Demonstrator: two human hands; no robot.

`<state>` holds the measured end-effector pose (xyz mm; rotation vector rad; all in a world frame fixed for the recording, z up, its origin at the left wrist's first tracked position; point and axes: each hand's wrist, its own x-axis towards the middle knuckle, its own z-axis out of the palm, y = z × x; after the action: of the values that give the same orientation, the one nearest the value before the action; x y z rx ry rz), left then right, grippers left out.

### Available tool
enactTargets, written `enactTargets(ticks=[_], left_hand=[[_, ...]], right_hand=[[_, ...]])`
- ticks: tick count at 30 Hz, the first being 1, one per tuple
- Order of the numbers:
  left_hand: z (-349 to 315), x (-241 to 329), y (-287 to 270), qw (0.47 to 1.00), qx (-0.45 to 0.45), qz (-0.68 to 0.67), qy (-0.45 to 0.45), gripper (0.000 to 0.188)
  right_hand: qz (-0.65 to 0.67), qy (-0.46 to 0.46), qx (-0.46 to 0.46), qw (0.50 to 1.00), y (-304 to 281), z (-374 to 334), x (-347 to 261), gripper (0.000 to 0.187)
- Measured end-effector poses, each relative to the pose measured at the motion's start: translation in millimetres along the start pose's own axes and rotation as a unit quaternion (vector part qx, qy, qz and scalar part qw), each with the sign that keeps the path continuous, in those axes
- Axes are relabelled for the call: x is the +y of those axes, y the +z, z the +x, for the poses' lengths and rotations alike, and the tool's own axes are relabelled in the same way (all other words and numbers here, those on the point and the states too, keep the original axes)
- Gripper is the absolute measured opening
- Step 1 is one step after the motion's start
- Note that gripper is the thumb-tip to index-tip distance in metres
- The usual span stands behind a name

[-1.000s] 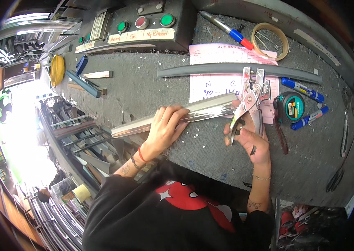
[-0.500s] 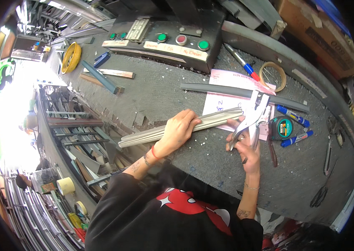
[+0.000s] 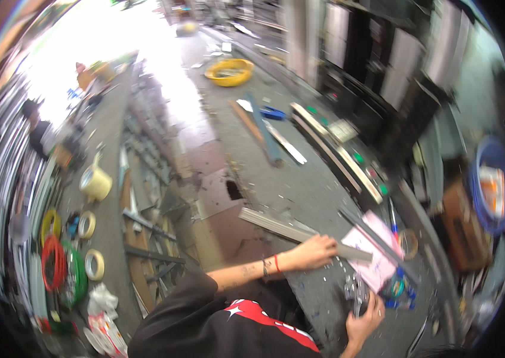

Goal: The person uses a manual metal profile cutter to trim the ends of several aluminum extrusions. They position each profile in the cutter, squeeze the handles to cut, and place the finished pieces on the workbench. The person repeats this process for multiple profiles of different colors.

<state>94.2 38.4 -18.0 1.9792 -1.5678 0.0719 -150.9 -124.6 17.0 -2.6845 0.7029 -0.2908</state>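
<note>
A bundle of long grey strips lies slantwise on the grey bench, its right end over a pink paper sheet. My left hand is closed over the bundle near that end. In my right hand, close to the bench's near side, is a plier-like metal hand tool. Motion blur hides its jaws, which stand apart from the strips. Across the sheet runs a darker grey strip. Just right of the tool lie a tape measure and blue markers.
A control box with green buttons lines the bench's far side. Farther left lie loose strips, a blue tool and a yellow ring-shaped item. Across the aisle, tape rolls sit on another bench; a person is beyond.
The view has swung left, bringing in the aisle and the other bench. My right hand with the tool has drawn back from the strips' end; my left hand stays on the bundle.
</note>
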Motion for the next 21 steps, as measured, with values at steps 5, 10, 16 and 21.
enactTargets(ticks=[5,10,16,21], left_hand=[[-80,28,-33,0.982,0.17,-0.025,-0.084,0.02],[-197,80,-86,0.895,0.325,0.01,-0.307,0.015],[-306,171,-78,0.804,0.3,0.155,-0.49,0.033],[-329,233,-34,0.747,0.208,0.163,-0.61,0.047]], right_hand=[[-0.186,-0.071,-0.046,0.979,-23,9,29,0.069],[-0.138,-0.234,-0.049,0.961,-9,43,-63,0.071],[0.036,-0.722,-0.311,0.616,40,21,-224,0.064],[-0.026,-0.867,-0.391,0.309,107,-6,-263,0.065]])
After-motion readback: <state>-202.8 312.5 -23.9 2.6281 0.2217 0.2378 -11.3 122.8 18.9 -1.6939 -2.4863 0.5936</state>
